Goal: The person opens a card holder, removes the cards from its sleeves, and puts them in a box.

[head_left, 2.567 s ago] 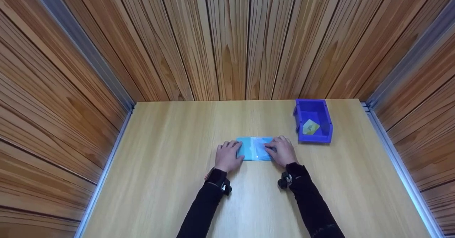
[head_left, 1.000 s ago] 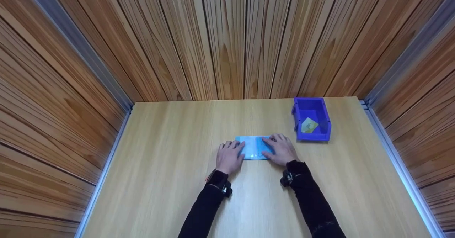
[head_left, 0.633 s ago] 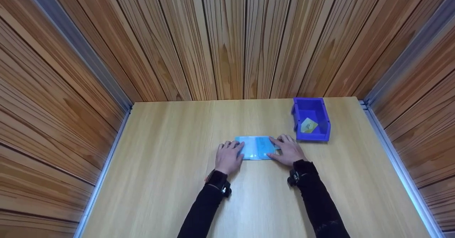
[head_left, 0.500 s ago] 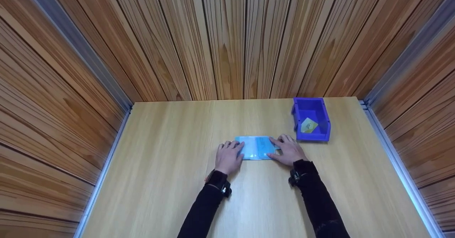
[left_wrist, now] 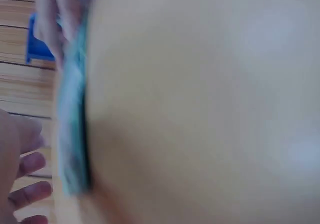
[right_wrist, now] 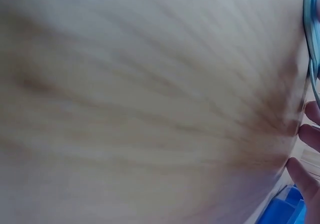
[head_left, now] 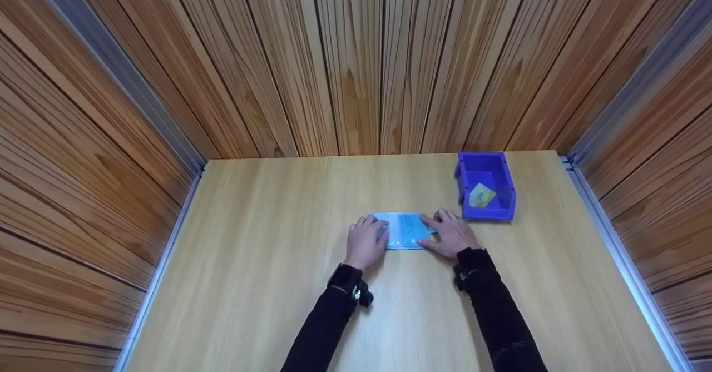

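Head view: glossy blue folder (head_left: pixel 410 231) between both hands, liable to skid or crease

Lying flat on the wooden surface (head_left: pixel 267 261), to the left and near side of a purple stacking bin (head_left: pixel 489 214) with a yellow-green card (head_left: pixel 481 195) inside. Left hand (head_left: pixel 364 243) at the left end, fingers extended; cannot tell, given the blur in the left wrist view, whether touching. Right hand (head_left: pixel 453 237) at the right end, thumb and forefinger spread at the edge, apparently not pinching.

Possible trouble, as judged: uneven pressure from the two ends, causing a skew or a buckle along the middle; slick plastic on a smooth surface, causing a skid; a loose flap (head_left: pixel 432 230) at the right end, perhaps catching under a finger and creasing.

Compared with half a second ago: left hand shifted rightward, covering more of the left end; right hand nearly unmoved. Compared with the earliest frame: deeper blue now on the right half, not the left.
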Available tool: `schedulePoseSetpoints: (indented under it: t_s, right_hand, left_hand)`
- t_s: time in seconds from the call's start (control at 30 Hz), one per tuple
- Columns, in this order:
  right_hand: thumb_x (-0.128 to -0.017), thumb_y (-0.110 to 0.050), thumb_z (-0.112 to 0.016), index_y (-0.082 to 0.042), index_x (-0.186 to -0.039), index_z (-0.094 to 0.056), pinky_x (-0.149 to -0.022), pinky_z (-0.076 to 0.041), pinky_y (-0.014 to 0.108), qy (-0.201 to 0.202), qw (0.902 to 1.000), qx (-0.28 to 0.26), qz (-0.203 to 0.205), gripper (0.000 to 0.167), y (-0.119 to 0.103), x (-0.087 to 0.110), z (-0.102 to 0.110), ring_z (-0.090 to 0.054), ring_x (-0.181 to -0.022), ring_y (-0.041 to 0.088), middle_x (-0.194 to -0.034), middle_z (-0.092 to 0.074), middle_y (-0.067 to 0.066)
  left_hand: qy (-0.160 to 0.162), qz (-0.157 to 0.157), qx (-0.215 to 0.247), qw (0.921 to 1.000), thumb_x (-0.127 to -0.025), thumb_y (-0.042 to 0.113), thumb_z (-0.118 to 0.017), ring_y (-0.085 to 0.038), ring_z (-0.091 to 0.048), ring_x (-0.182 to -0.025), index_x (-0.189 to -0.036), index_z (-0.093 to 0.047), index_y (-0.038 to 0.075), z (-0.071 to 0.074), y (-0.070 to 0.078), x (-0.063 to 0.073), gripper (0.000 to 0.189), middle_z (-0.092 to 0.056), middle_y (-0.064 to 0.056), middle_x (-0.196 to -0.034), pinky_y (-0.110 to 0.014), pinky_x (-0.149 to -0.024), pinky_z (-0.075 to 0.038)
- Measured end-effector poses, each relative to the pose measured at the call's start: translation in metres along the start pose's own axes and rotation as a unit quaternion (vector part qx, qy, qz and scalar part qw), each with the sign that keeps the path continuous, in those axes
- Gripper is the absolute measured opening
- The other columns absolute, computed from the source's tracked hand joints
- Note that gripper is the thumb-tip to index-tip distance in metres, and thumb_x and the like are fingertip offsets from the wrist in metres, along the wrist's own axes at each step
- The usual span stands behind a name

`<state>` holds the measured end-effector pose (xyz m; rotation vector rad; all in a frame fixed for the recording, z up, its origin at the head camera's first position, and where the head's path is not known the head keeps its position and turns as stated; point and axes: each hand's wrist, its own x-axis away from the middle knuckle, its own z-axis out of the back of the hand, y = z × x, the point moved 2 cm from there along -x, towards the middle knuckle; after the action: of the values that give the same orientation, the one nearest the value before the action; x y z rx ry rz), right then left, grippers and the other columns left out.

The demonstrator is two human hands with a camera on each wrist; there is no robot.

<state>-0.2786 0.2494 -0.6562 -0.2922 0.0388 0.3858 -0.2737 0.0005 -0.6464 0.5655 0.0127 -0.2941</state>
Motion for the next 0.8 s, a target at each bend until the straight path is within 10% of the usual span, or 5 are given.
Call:
schedulePoseSetpoints:
  t_s: [0.2,0.8]
  right_hand:
    - [-0.089,-0.064,-0.070,-0.021,-0.150,-0.056,-0.082,-0.038,0.040,-0.014,0.9998,0.005,-0.011,0.076,0.002,0.000,-0.001,-0.045,-0.095,0.026,-0.110,-0.051,0.009]
    - [-0.089,-0.063,-0.071,-0.022,-0.151,-0.055,-0.083,-0.038,0.040,-0.010,0.9998,-0.002,-0.019,0.075,0.004,0.000,-0.002,-0.045,-0.095,0.025,-0.109,-0.052,0.008]
  left_hand:
    - [-0.047,0.121,0.181,0.9748,-0.104,0.026,-0.061,-0.012,-0.059,-0.077,-0.109,-0.076,0.011,-0.006,0.020,-0.015,0.022,-0.067,0.003,-0.087,-0.028,-0.071,-0.046]
    - [-0.069,0.178,0.187,0.9636,-0.097,0.019,-0.058,-0.012,-0.050,-0.053,-0.063,-0.062,0.016,-0.018,0.027,-0.027,0.034,-0.057,0.007,-0.056,-0.027,-0.054,-0.034]
